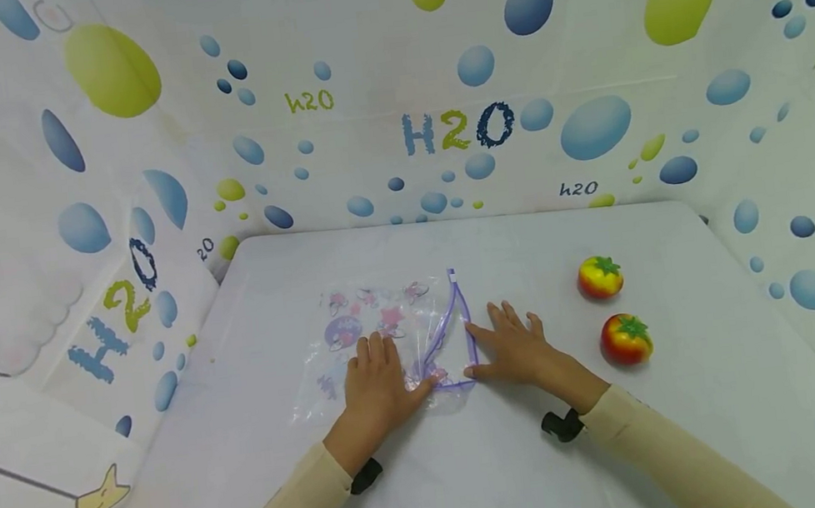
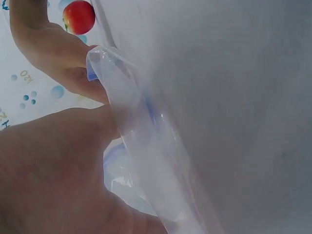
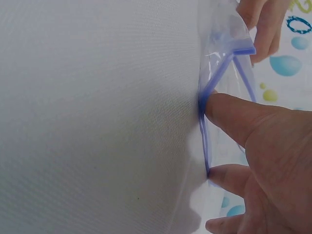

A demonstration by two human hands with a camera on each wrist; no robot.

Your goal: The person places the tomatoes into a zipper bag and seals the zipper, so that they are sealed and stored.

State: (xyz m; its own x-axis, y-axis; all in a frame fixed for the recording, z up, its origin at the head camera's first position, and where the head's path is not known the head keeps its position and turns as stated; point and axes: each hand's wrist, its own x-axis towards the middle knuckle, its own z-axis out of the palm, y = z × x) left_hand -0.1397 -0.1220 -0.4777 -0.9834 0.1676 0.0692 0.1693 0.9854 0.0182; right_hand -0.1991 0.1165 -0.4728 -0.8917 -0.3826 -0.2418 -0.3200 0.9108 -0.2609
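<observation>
A clear plastic zip bag with pink and purple cartoon prints lies on the table, its purple zip edge toward the right. The mouth is spread apart into a triangle. My left hand rests on the bag with straight fingers, its thumb by the zip's near corner. At the opening, my right hand touches the zip edge with thumb and forefinger, the other fingers spread. In the right wrist view the thumb presses against the purple strip. The left fingertips are hidden in the left wrist view.
Two red-and-yellow toy tomatoes with green leaves stand to the right of my right hand, one tomato farther back and the other tomato nearer. A white table carries everything. A bubble-printed cloth rises behind it and at both sides.
</observation>
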